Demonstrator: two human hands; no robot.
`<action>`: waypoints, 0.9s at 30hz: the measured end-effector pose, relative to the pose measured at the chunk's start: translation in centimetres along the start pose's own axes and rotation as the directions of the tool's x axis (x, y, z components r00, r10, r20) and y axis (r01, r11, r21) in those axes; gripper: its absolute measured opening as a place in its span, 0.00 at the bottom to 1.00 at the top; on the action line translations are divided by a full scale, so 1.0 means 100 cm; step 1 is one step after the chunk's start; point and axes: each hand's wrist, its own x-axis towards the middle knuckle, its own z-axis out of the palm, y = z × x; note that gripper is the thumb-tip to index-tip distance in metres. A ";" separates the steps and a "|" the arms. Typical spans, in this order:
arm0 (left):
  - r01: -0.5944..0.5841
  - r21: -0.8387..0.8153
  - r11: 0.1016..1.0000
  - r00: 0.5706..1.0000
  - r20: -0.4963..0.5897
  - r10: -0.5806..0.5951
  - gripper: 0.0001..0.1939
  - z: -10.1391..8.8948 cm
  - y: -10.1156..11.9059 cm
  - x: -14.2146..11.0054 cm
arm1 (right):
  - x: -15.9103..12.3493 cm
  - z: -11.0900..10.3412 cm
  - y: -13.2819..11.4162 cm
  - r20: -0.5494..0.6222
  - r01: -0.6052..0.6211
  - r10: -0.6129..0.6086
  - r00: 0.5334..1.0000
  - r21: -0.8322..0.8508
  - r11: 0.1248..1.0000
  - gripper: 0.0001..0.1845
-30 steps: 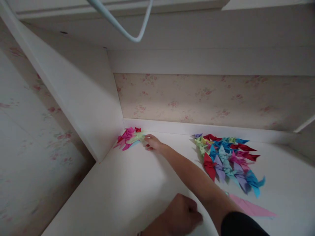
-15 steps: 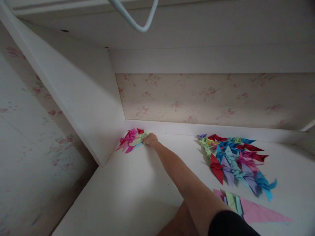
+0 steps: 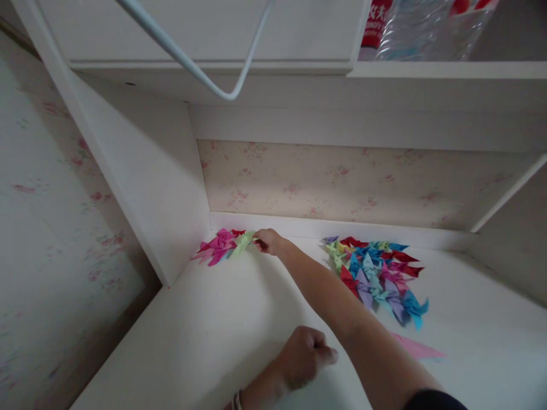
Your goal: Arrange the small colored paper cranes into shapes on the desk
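My right hand (image 3: 267, 241) reaches far across the white desk (image 3: 222, 330) into the back left corner, fingers pinched on a light green folded paper piece (image 3: 243, 243). That piece lies against a small pile of pink and red folded paper shapes (image 3: 217, 249) by the side panel. My left hand (image 3: 305, 356) rests on the desk near me, curled into a loose fist with nothing visible in it. A bigger spread of folded paper shapes in several colours (image 3: 376, 273) lies to the right of my right arm.
A flat pink paper triangle (image 3: 416, 347) lies near my right elbow. A white side panel (image 3: 145, 165) walls the desk on the left, floral wallpaper (image 3: 342, 182) backs it. Overhead is a shelf (image 3: 427, 71) with a plastic bottle (image 3: 423, 25), and a white hanger (image 3: 192, 62) hangs down.
My right hand has shifted slightly right at the corner pile and now pinches the green piece. My left fist has come back into view on the desk. The view has tilted up.
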 end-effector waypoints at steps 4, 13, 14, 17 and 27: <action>0.028 -0.056 0.998 1.000 -0.007 -0.028 0.17 0.002 0.000 0.000 | -0.039 -0.022 0.008 0.068 -0.020 0.013 0.998 0.098 0.995 0.10; -0.109 -0.378 0.920 0.992 -0.103 0.076 0.19 -0.008 0.005 0.006 | -0.159 -0.078 0.074 0.011 0.212 -0.230 0.973 0.351 0.912 0.10; -0.127 -0.424 0.897 0.990 -0.104 0.091 0.21 -0.011 0.005 0.007 | -0.172 -0.085 0.081 -0.005 0.227 -0.245 0.970 0.391 0.892 0.11; -0.114 -0.566 0.817 0.993 -0.063 0.095 0.28 -0.018 0.003 0.009 | -0.210 -0.106 0.097 -0.075 0.250 -0.245 0.967 0.486 0.838 0.12; -0.117 -0.409 0.905 0.986 -0.158 0.056 0.29 -0.012 -0.005 0.010 | -0.341 -0.162 0.169 -0.204 0.148 -0.089 0.975 0.293 0.945 0.12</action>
